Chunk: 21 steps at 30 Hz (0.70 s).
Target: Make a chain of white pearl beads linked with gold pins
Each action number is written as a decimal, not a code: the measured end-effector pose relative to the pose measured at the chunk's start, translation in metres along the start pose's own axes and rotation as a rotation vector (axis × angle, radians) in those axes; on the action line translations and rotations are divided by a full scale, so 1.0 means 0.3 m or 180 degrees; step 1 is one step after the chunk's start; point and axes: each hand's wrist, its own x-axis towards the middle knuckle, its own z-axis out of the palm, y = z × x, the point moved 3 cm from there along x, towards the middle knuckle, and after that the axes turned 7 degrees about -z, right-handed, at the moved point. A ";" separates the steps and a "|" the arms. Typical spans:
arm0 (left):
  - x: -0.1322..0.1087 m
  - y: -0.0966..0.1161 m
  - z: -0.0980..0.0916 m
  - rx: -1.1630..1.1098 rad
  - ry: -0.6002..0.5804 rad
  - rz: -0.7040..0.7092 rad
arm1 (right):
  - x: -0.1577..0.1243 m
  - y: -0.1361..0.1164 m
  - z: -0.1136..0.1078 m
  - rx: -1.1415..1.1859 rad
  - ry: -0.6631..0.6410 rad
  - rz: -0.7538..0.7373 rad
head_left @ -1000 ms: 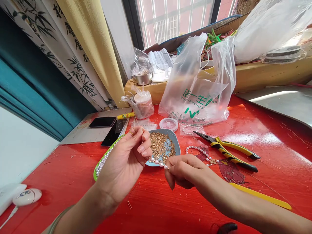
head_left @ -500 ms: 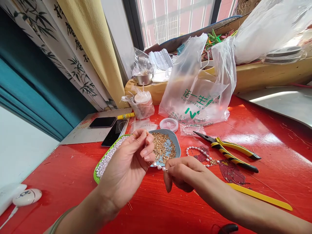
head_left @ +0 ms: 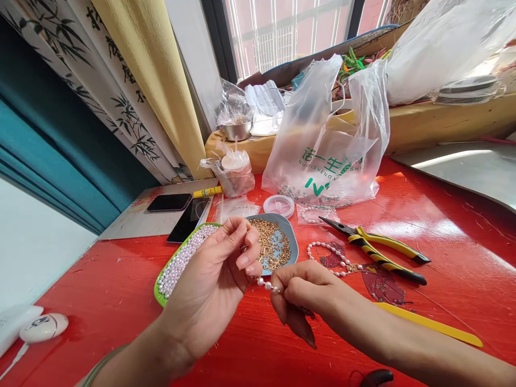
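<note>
Between my two hands runs a short strand of pearl beads (head_left: 267, 286). One end goes into the curled fingers of my left hand (head_left: 220, 269), which is closed, thumb against forefinger. The other end is pinched between thumb and forefinger of my right hand (head_left: 298, 287), also closed. Just behind them lies a blue-grey dish (head_left: 293, 242) with gold beads (head_left: 272, 242) in it. Left of my left hand, partly covered by it, a green tray (head_left: 158, 293) holds white pearl beads (head_left: 185, 260). A finished-looking loop of pearl beads (head_left: 318, 245) rests right of the dish.
Yellow-black pliers (head_left: 381, 247) and a yellow strip (head_left: 431, 323) lie on the red table (head_left: 258, 349) at right. A clear plastic bag (head_left: 318, 145) stands behind, near a white spool (head_left: 279, 206). Phones (head_left: 169, 202) lie back left, a white mouse (head_left: 43, 327) at far left.
Both hands stay closed on the strand and have shifted slightly down and right. The lower fingers of my right hand now extend further down. Everything else is nearly unmoved.
</note>
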 end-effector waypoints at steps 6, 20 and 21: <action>0.008 -0.006 0.000 -0.0016 0.0004 0.0002 | -0.008 -0.024 0.005 -0.0154 0.0046 -0.0295; 0.003 -0.027 0.001 -0.0018 -0.0148 -0.0118 | -0.004 -0.014 0.005 -0.0236 0.0093 -0.0216; 0.004 -0.027 0.001 -0.0015 -0.0149 -0.0113 | -0.005 -0.018 0.003 -0.0343 0.0138 -0.0245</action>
